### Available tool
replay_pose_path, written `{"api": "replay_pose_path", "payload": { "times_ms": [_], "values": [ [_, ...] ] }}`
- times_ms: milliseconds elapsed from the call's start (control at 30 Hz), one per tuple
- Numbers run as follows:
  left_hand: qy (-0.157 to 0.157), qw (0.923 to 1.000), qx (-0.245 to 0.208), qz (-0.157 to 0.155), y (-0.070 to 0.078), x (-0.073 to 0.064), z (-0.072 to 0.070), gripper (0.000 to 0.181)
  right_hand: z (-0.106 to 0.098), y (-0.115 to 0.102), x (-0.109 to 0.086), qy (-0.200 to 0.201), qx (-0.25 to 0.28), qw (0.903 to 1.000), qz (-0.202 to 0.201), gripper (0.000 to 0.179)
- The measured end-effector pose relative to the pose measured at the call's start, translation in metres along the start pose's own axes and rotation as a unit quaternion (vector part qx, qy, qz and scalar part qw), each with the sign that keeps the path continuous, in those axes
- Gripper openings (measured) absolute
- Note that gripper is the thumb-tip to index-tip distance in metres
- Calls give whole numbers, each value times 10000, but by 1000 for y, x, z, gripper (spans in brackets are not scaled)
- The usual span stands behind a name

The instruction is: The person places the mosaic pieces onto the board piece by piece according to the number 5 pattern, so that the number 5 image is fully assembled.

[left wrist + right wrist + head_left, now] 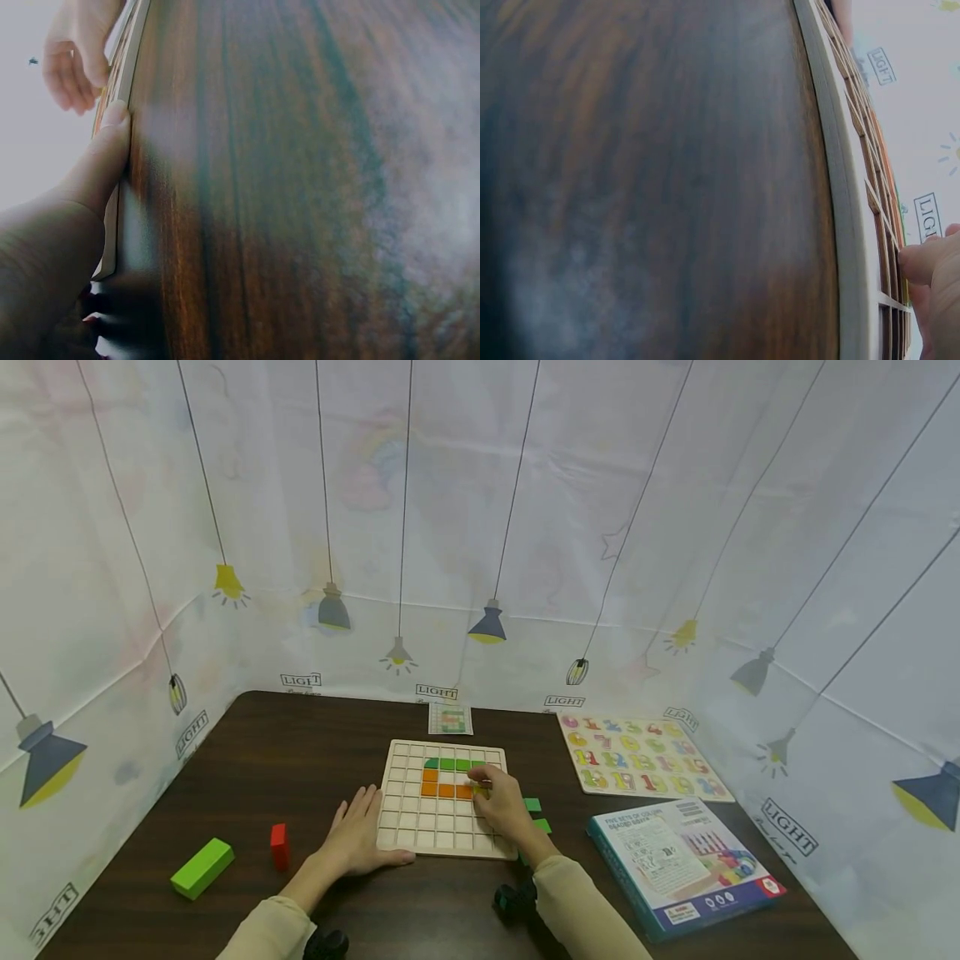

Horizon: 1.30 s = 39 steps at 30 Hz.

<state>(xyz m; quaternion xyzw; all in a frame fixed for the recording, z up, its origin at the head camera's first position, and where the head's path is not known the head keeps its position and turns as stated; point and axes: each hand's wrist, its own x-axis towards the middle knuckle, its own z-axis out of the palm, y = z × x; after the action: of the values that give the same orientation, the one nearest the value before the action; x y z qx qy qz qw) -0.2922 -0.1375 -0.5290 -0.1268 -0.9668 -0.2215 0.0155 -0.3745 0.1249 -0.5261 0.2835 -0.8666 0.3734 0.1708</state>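
A square wooden grid board (pixel 446 820) lies on the dark table. Green tiles (pixel 454 765) form a row in its upper part, with orange tiles (pixel 446 791) in an L shape below them. My left hand (pixel 358 839) rests at the board's lower left corner with its fingers spread; its thumb (pixel 112 139) lies against the board's edge in the left wrist view. Over the right side of the grid, my right hand (pixel 504 806) pinches a small yellow tile (pixel 482 788) at the end of the orange row. The fingers partly hide that tile.
Green pieces (pixel 532 805) lie just right of the board, partly behind the right arm. A green block (pixel 202 868) and a red block (pixel 280 847) stand at left. A pattern card (pixel 450 720) lies behind; a number board (pixel 637 756) and a boxed set (pixel 682 868) are at right.
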Motion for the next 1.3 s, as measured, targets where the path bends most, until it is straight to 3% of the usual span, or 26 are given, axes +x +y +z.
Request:
{"api": "replay_pose_path", "payload": {
  "times_ms": [500,967,1300],
  "values": [
    [-106,9999,39,-63,12,-4,-8,120,-4,0,-4,17,-1,9999,129,32],
    [-90,9999,25,-49,9,-2,-6,121,-24,1,-10,510,357,9980,116,30],
    [-74,9999,22,-67,6,-4,-7,120,-44,15,-21,571,132,9946,856,30]
  ]
}}
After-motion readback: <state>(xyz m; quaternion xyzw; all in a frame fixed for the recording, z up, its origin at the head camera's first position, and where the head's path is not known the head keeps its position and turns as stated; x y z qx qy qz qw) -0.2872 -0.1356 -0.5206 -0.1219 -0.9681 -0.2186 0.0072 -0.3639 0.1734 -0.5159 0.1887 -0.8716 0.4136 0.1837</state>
